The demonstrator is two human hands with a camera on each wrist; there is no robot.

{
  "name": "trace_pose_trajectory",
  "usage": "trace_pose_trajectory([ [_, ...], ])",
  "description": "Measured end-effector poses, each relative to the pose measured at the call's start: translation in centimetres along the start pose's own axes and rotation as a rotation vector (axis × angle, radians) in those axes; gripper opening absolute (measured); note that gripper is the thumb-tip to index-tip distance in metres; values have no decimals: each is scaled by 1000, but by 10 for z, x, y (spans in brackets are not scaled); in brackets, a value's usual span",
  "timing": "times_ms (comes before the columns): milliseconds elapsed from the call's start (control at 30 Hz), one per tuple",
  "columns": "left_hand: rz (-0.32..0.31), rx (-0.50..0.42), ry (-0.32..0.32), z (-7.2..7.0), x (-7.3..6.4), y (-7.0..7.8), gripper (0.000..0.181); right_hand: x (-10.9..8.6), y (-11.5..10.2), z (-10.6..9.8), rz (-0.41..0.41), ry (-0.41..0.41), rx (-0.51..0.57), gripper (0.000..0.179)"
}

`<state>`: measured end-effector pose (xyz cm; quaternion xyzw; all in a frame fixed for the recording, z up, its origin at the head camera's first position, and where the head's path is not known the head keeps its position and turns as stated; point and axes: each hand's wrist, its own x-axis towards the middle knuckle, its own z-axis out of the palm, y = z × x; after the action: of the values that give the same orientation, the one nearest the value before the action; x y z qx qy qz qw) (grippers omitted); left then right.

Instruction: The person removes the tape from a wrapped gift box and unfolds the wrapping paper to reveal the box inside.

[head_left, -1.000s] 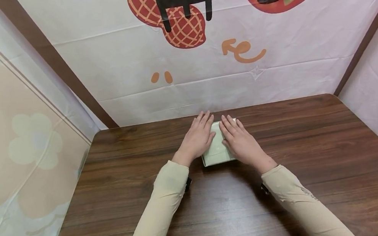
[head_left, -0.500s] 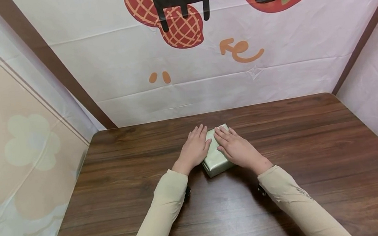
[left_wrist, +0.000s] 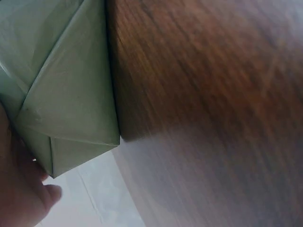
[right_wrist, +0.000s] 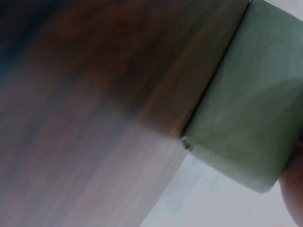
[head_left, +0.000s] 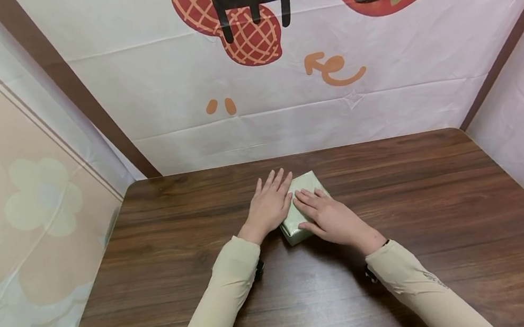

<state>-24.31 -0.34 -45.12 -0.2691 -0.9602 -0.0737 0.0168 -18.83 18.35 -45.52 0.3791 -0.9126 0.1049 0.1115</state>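
A box-shaped package (head_left: 305,181) wrapped in pale green paper lies at a slant on the table, towards its far side. My left hand (head_left: 268,208) rests along its left edge with the fingers spread and fairly straight. On top, my right hand (head_left: 334,221) lies flat with its fingers pointing to the far left and its thumb held apart. Folded paper flaps (left_wrist: 71,90) cover the end of the package in the left wrist view. A smooth wrapped side (right_wrist: 251,99) with a small crumpled corner shows in the right wrist view. My right hand hides part of the package's top and right side.
The dark wood-grain table (head_left: 419,195) spreads around the package. Behind it hangs a printed white cloth (head_left: 177,87), and more cloth (head_left: 47,218) encloses the left side.
The package has turned askew and come slightly nearer to me, both hands moving with it. Lately my right hand has slid back over the top, while the left fingers have spread.
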Motion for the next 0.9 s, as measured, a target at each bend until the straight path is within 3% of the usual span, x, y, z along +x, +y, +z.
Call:
trace_pose_trajectory([
  [200, 177, 50, 52, -4, -1, 0, 46, -6, 2, -2, -57, 56, 42, 53],
  [300, 197, 50, 25, -5, -3, 2, 45, -8, -1, -2, -40, 68, 29, 53],
  [467, 104, 118, 6, -7, -5, 11, 46, -13, -10, -4, -10, 156, -96, 45],
  [567, 26, 154, 11, -7, -5, 20, 47, -17, -12, -6, 33, 225, -111, 37],
  [733, -83, 166, 21, -5, -9, 33, 48, -23, -7, -7, 124, 204, 22, 36],
  [900, -194, 203, 59, -2, -16, 47, 48, -25, 3, -9, 141, 164, 146, 35],
])
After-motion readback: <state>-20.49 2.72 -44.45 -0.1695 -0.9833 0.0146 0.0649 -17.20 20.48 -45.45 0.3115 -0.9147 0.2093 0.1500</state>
